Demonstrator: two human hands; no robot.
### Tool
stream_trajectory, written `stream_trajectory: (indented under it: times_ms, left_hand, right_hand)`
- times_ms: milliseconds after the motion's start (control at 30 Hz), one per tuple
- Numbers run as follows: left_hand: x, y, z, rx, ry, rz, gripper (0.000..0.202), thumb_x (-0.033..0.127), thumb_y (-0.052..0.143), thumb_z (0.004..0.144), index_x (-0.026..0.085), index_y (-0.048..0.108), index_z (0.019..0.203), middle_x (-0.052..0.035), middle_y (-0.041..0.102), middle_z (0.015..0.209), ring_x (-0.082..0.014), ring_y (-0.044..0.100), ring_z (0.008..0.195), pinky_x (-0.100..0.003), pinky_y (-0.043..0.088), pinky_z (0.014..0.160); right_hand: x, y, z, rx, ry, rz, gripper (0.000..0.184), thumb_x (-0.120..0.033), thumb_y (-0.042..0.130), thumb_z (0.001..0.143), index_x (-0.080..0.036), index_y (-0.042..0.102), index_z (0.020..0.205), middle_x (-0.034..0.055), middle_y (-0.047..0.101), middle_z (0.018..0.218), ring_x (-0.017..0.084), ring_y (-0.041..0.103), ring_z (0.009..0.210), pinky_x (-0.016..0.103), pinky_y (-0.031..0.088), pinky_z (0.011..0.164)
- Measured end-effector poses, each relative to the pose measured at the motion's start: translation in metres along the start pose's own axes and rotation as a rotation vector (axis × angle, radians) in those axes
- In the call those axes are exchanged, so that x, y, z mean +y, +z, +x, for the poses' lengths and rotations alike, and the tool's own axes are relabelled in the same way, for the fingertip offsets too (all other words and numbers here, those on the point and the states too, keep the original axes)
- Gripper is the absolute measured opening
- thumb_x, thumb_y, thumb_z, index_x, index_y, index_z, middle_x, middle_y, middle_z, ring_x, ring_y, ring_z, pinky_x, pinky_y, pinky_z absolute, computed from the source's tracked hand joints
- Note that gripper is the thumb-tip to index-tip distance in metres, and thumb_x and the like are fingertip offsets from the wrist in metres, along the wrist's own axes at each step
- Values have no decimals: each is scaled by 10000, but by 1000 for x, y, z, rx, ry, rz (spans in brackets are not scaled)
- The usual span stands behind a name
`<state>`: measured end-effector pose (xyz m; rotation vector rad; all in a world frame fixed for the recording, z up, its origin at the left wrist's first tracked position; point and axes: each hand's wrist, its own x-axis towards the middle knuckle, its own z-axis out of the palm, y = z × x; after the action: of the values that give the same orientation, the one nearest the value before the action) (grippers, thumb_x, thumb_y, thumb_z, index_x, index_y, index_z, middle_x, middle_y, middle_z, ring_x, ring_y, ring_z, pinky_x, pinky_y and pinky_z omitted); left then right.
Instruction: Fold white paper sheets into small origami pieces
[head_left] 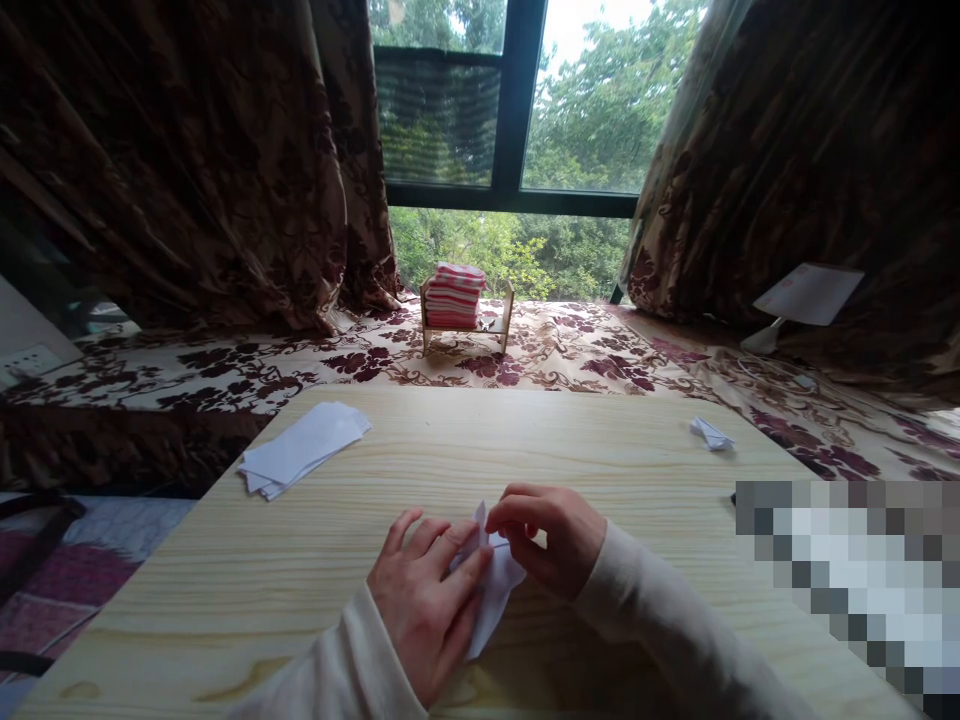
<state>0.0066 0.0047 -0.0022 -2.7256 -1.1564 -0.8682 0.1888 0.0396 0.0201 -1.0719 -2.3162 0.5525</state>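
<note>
1. While the folded paper (pixel 495 598) is held down at lower centre by the spread left hand (pixel 424 590), its edge is pinched by the right hand (pixel 553 538).
2. White slips (pixel 306 448) are stacked at left on the table (pixel 247 590).

The left hand (pixel 426 592) presses a folded white paper (pixel 493 600) on the bench (pixel 285 590), and the right hand (pixel 556 535) touches it near the top.

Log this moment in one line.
left grip: spread on folded paper | right grip: at paper's upper edge | paper stack: tabletop, far left | small folded piece: tabletop, far right
</note>
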Motion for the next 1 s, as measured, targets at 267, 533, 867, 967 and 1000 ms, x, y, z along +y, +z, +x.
stream_trajectory:
  times_ms: [267,533,867,967,1000]
  left_hand:
    - [0,0,0,12,15,31,317,247,409,764,215,589,1023,-67,571,1061,-224,474,923,-475,292,893]
    - [0,0,-1,-1,-17,-20,313,252,420,758,214,586,1021,-60,570,1065,-230,462,931,-485,293,892]
    - [-1,1,-1,8,0,-15,319,249,413,763,217,587,1028,-69,569,1080,-238,464,924,-491,294,882]
    - [-1,1,-1,8,5,6,314,254,409,765,218,591,1018,-72,566,1072,-234,470,925,-485,300,883]
    - [-1,1,-1,5,6,13,313,255,408,766,218,591,1017,-72,565,1071,-232,471,924,-483,301,883]
  right_hand:
    - [-2,1,0,-7,46,-23,253,-80,455,685,-189,632,830,9,586,717,89,516,590,195,396,574]
    - [-1,3,0,-32,15,-12,281,-79,449,673,-184,625,865,11,588,723,89,502,581,193,393,568]
    - [-2,2,0,13,-6,1,272,-58,435,685,-173,602,867,21,588,751,98,508,623,201,400,592]
    - [0,2,0,8,-3,-2,262,-65,442,686,-179,610,851,17,585,743,97,508,613,201,400,586]
    - [0,3,0,5,-5,-2,266,-65,443,685,-183,613,852,15,585,743,96,509,609,201,399,583]
